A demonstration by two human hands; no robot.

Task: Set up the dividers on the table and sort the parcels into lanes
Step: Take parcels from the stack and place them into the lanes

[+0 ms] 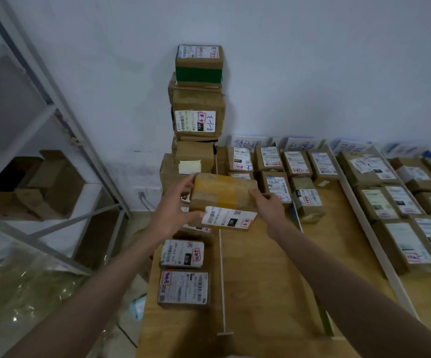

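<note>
A person's two hands lift a taped cardboard parcel [223, 196] above the left side of a wooden worktop [261, 280]. The left hand [171, 210] clasps its left end with thumb and curled fingers, while the right hand [267, 206] pinches its right edge. A thin white divider [221, 280] runs down the worktop just below the parcel. Labelled parcels [379, 200] fill the lanes to the right, and a tall stack of boxes [197, 99] rises against the wall.

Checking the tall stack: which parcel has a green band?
The topmost parcel of the stack against the wall; a green band wraps its front, the others show plain brown cardboard.
</note>
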